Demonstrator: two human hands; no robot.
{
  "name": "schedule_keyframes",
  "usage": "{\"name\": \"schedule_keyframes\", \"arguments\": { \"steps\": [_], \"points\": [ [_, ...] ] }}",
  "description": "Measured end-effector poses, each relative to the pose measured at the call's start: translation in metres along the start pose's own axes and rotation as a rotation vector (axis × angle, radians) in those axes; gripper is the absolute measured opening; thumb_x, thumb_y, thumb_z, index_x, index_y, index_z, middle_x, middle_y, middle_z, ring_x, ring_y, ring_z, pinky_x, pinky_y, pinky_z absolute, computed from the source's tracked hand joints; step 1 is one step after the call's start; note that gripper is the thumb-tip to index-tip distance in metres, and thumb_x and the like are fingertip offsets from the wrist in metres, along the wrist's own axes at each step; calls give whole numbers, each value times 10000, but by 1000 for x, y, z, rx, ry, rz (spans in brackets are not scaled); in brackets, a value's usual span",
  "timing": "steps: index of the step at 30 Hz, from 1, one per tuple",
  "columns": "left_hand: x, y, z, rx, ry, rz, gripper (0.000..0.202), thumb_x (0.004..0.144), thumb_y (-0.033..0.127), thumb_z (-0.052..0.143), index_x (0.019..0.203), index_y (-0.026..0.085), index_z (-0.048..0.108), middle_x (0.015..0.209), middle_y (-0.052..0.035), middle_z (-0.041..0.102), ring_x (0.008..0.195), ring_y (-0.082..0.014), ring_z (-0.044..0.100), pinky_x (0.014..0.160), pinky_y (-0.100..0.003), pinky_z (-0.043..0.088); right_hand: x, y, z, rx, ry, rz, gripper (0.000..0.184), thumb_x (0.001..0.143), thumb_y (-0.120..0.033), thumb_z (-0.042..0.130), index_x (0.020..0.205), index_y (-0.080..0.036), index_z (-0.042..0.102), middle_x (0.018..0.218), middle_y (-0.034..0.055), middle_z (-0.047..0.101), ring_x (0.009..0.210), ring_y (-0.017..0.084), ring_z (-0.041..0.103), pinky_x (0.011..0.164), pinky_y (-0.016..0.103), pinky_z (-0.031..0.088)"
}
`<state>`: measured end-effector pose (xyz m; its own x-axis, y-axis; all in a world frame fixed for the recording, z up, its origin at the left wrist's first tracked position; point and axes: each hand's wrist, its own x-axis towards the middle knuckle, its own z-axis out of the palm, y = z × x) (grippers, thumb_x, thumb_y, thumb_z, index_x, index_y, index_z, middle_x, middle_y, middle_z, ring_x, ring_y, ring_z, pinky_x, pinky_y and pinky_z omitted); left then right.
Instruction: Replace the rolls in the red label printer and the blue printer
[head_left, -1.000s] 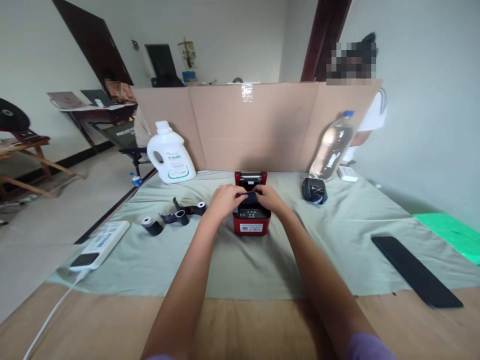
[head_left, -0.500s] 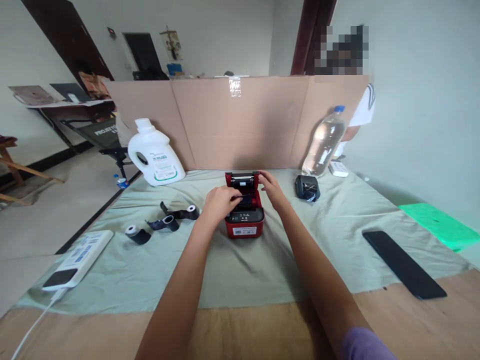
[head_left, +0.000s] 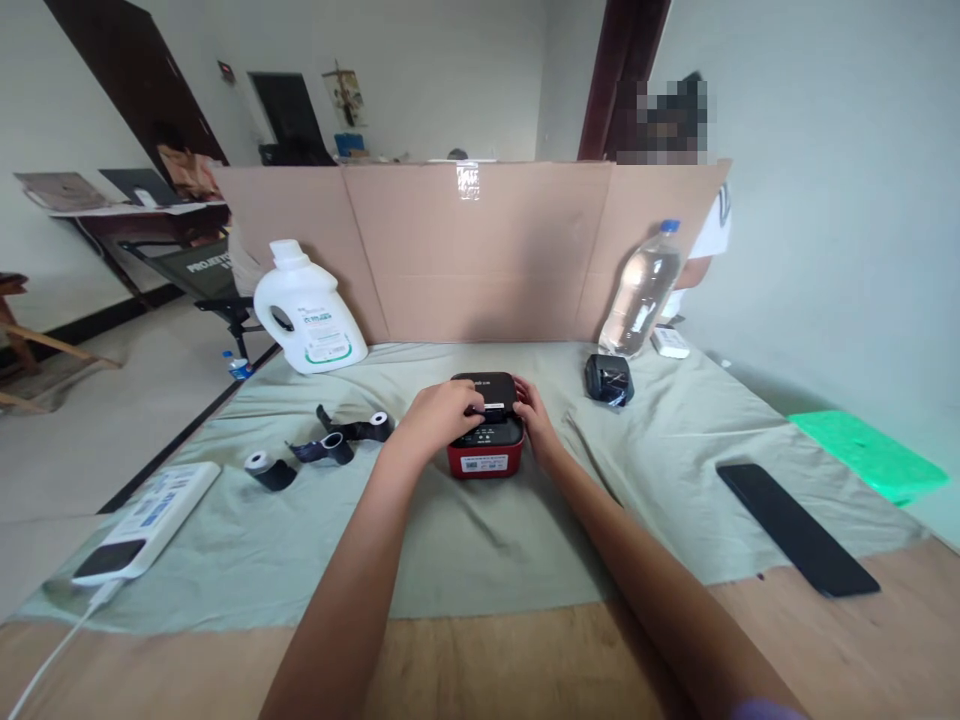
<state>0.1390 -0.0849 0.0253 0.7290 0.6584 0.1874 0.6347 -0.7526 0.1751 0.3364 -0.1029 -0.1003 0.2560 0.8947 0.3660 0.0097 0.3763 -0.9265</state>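
Observation:
A small red and black label printer stands in the middle of the cloth, its black lid lowered over the body. My left hand reaches over the printer's left side, fingers curled together at the lid's front edge. What those fingers pinch is hidden. On the opposite side, my right hand wraps round the right edge of the lid, thumb on top. A pale strip shows at the lid's front edge. To the left lie a black roll, another unwinding roll and a third with a loose tail.
A white detergent bottle and a clear water bottle stand before a cardboard screen. A dark wrapped item and a phone lie right; a white power bank with cable lies left. Behind the screen is a person.
The printer's lid has come down from upright, with my right hand on its edge moving down and nearer. My left hand stays at the printer's left front. The view has shifted slightly.

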Motion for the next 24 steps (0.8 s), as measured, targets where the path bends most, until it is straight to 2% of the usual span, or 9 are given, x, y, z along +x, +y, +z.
{"name": "schedule_keyframes", "arguments": {
  "steps": [3, 5, 8, 10, 12, 14, 17, 21, 24],
  "points": [
    [1, -9, 3, -108, 21, -10, 185, 888, 339, 579, 826, 270, 740, 981, -24, 685, 880, -208, 633, 723, -305, 443, -3, 14, 5, 121, -3, 7, 645, 774, -395, 597, 1398, -278, 486, 1456, 49, 537, 1372, 285, 461, 1185, 473, 323],
    [3, -22, 8, -242, 96, -8, 225, 905, 397, 559, 883, 259, 735, 1009, -34, 680, 935, -216, 630, 806, -322, 473, -4, 18, 6, 147, -6, 29, 678, 789, -413, 618, 1436, -285, 461, 1483, 46, 520, 1394, 288, 447, 1199, 485, 305],
    [2, -50, 25, -498, 195, -88, 307, 884, 396, 567, 1132, 259, 686, 1222, -56, 640, 1134, -241, 590, 928, -356, 488, -6, 19, 5, 183, -11, 50, 697, 805, -457, 630, 1456, -280, 455, 1488, 51, 524, 1410, 294, 438, 1208, 500, 295],
    [-1, -66, 36, -679, 185, -167, 442, 858, 369, 577, 1290, 284, 602, 1398, -59, 551, 1286, -256, 519, 993, -380, 480, -7, 19, 4, 204, -20, 52, 699, 808, -486, 634, 1454, -278, 465, 1497, 48, 519, 1422, 298, 428, 1210, 504, 294],
    [-5, -74, 43, -772, 136, -176, 442, 847, 380, 596, 1281, 296, 608, 1492, -51, 471, 1397, -268, 429, 1087, -417, 428, -8, 18, 5, 221, -35, 50, 700, 814, -510, 640, 1452, -279, 469, 1511, 48, 508, 1430, 300, 421, 1210, 507, 297],
    [-8, -73, 43, -741, 93, -117, 342, 830, 415, 644, 1144, 283, 683, 1524, -48, 433, 1455, -286, 354, 1182, -458, 320, -8, 17, 6, 237, -43, 46, 704, 821, -529, 644, 1453, -273, 467, 1510, 58, 509, 1428, 305, 427, 1208, 516, 299],
    [-7, -60, 36, -617, 74, -21, 241, 808, 432, 702, 978, 266, 738, 1556, -44, 393, 1479, -306, 296, 1230, -496, 219, -8, 15, 7, 236, -32, 36, 695, 827, -552, 648, 1437, -262, 484, 1489, 68, 533, 1418, 309, 441, 1209, 519, 297],
    [-2, -43, 28, -478, 100, 80, 135, 828, 366, 691, 862, 255, 759, 1547, -30, 423, 1453, -307, 308, 1214, -521, 238, -9, 12, 7, 209, -19, 27, 676, 837, -571, 645, 1419, -258, 503, 1483, 66, 539, 1413, 299, 449, 1212, 500, 303],
    [-1, -39, 23, -355, 119, 99, 79, 814, 292, 688, 812, 253, 757, 1518, -18, 469, 1439, -305, 312, 1204, -537, 232, -11, 10, 7, 186, 12, 42, 696, 837, -603, 636, 1420, -247, 502, 1476, 78, 544, 1396, 300, 469, 1202, 494, 322]
  ]
}}
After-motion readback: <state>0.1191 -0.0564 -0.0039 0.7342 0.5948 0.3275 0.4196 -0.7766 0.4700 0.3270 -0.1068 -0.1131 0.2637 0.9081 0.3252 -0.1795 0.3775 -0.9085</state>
